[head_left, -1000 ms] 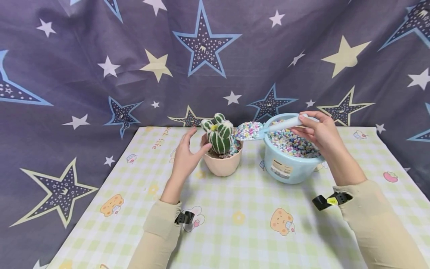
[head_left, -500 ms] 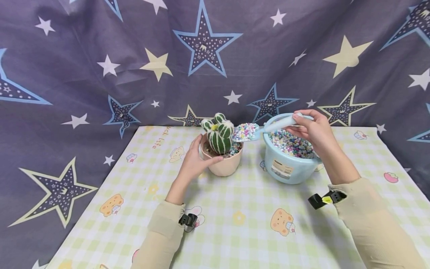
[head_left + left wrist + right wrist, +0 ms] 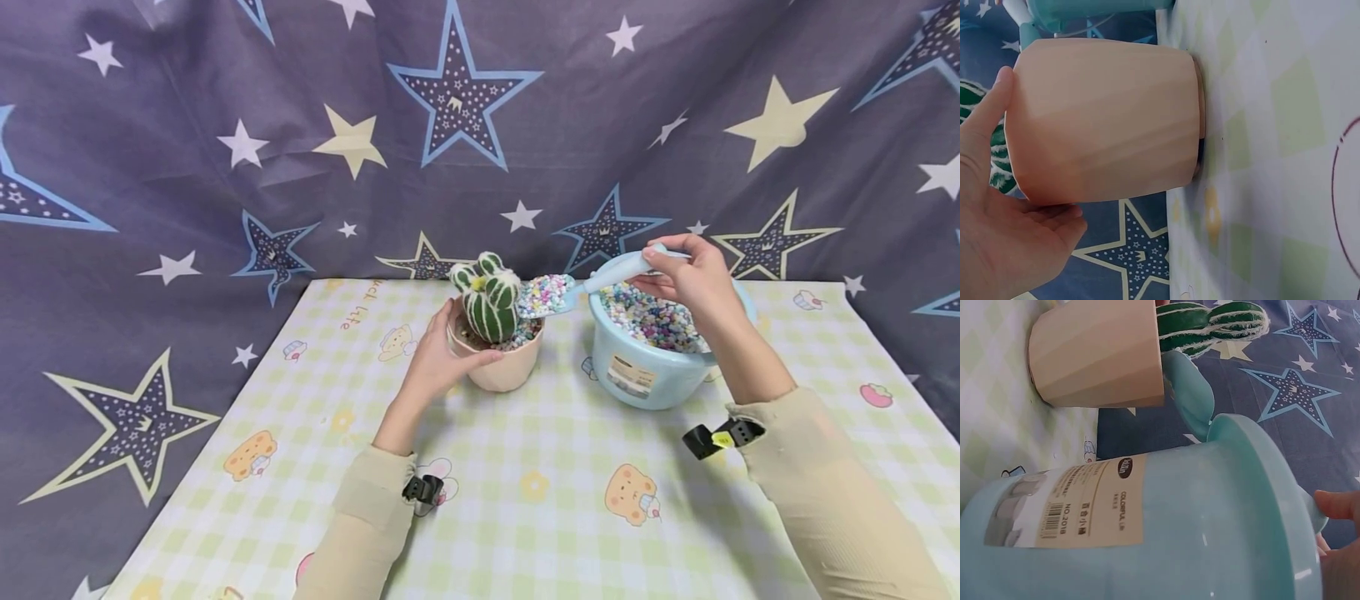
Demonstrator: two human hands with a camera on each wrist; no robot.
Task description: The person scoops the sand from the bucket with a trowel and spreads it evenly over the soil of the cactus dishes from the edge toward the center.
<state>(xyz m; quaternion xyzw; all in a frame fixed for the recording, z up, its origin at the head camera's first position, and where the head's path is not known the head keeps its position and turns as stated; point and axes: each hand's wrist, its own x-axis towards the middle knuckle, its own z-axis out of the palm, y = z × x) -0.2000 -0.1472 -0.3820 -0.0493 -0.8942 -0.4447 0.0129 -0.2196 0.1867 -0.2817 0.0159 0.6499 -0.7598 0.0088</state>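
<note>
While the cactus [image 3: 491, 315] crowds the pot [image 3: 506, 369], starry cloth [image 3: 570, 125] hangs behind.

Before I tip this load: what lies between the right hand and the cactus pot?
The head view shows the blue scoop, heaped with beads, extending over the bucket toward the pot.

In the head view, the left hand [image 3: 447, 358] covers part of the pot [image 3: 504, 371], and heaped beads [image 3: 546, 293] hide the inside of the scoop [image 3: 618, 270]. The right hand [image 3: 701, 279] blocks part of the bucket [image 3: 656, 387], whose label [image 3: 632, 377] is too small to read there. Both sleeves [image 3: 367, 500] run off the bottom edge. The left wrist view crops the cactus [image 3: 491, 315] at its left edge; in the right wrist view, the bucket's wall conceals its contents and most of the scoop's handle.
</note>
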